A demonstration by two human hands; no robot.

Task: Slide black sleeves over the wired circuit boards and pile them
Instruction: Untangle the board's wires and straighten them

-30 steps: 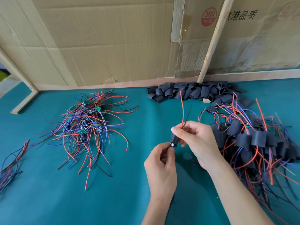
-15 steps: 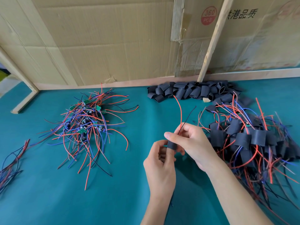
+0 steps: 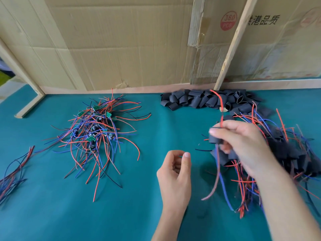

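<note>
Nearest, at 6 o'clock, the left hand (image 3: 175, 173) is loosely curled with nothing held. Just past it at 3 o'clock, one sleeved board (image 3: 215, 137) is pinched by the right hand (image 3: 243, 143), wires dangling. It's probably featherlight and floppy, so best gripped on the sleeve itself. Piles can't really be counted: finished pile (image 3: 284, 153) at 3, unsleeved boards (image 3: 93, 129) at 10, loose sleeves (image 3: 205, 100) at 1.

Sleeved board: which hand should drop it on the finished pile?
Right. The right hand already pinches the sleeved board beside the finished pile; the left hand holds nothing.
</note>
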